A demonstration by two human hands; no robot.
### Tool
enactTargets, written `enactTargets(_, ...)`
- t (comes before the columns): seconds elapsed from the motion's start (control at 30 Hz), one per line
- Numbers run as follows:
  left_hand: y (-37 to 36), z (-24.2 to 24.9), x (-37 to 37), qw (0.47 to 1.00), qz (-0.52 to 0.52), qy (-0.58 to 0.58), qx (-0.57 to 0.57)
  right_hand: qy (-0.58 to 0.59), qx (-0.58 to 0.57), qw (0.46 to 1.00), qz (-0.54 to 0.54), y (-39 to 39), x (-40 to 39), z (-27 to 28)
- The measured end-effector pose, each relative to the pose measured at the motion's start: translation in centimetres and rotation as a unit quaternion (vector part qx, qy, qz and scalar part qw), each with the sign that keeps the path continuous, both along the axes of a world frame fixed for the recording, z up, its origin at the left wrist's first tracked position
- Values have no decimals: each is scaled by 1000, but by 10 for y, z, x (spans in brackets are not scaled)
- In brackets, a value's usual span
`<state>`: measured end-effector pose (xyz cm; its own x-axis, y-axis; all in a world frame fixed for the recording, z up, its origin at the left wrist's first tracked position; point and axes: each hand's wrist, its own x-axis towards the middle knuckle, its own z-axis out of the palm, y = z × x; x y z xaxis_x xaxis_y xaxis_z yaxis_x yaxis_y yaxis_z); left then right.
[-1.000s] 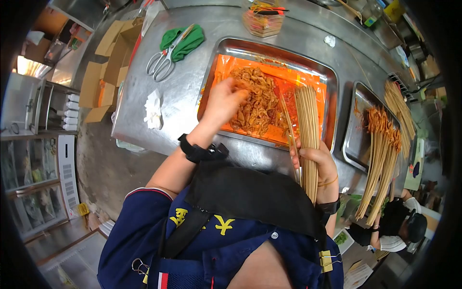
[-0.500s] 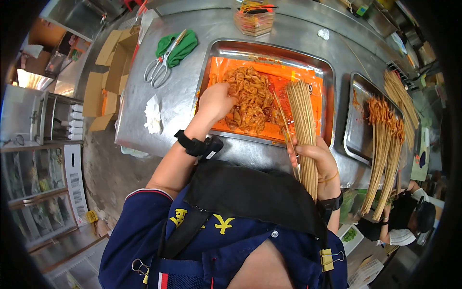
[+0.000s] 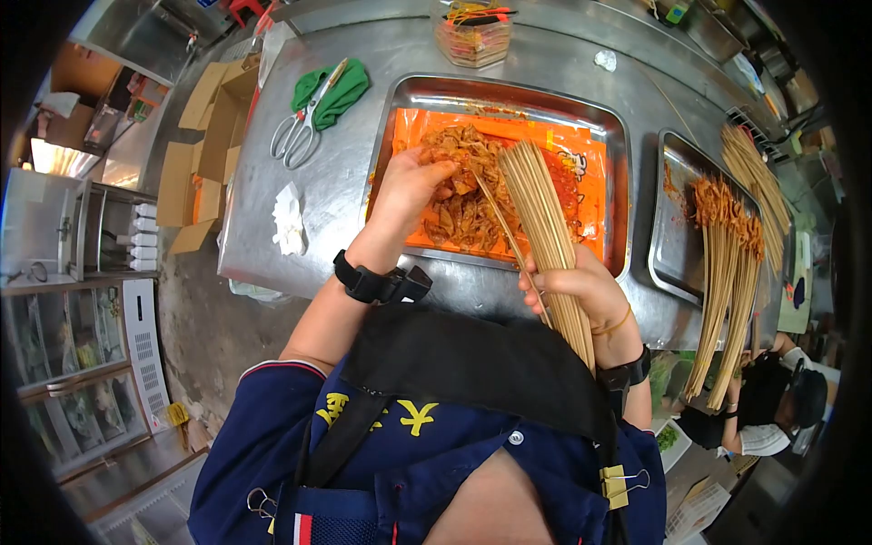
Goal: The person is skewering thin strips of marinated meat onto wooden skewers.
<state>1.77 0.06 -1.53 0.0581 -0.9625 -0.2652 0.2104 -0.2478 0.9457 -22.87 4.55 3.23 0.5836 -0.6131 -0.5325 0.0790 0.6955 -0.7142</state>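
A metal tray (image 3: pixel 619 182) holds an orange plastic sheet (image 3: pixel 590 150) with a heap of red, sauced meat pieces (image 3: pixel 472 218). At the heap's left side, my left hand (image 3: pixel 413 186) pinches a piece of meat between thumb and fingers. My right hand (image 3: pixel 581 291) grips a thick bundle of wooden skewers (image 3: pixel 545 213), tilted up and left over the tray. One skewer (image 3: pixel 500 218) stands apart from the bundle in the same hand, its tip near the meat by my left fingers.
Left of the tray lie scissors (image 3: pixel 295 139) on a green cloth (image 3: pixel 350 95) and a crumpled tissue (image 3: pixel 289 218). A smaller tray (image 3: pixel 668 222) with loaded skewers (image 3: pixel 722 272) is at right. A plastic container (image 3: pixel 474 41) stands behind. A co-worker (image 3: pixel 772 409) is at lower right.
My right hand has swung the skewer bundle left, over the meat. My left hand has lifted a bit of meat and turned toward the separate skewer's tip.
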Motion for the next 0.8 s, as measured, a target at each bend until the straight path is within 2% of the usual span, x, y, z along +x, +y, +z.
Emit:
enactTargets(0.23,2,9,-6,999,1,41,-19,15,-7,1000,22,0,0,-3)
enactTargets(0.33,6,19,-14,991,31,105,-78,13,-7,1000,26,0,2,-3)
enactTargets(0.43,6,16,-16,993,27,62,-101,14,-9,1000,26,0,1,-5)
enactTargets(0.53,6,14,-21,986,65,62,-144,14,-6,999,28,1,3,-4)
enactTargets(0.63,6,10,-23,988,69,4,-138,14,-7,999,29,0,1,-4)
enactTargets(0.73,8,14,-29,985,62,20,-157,13,-11,999,29,1,2,-1)
enactTargets(0.8,10,16,-30,983,65,-31,-167,12,-9,1000,23,3,3,1)
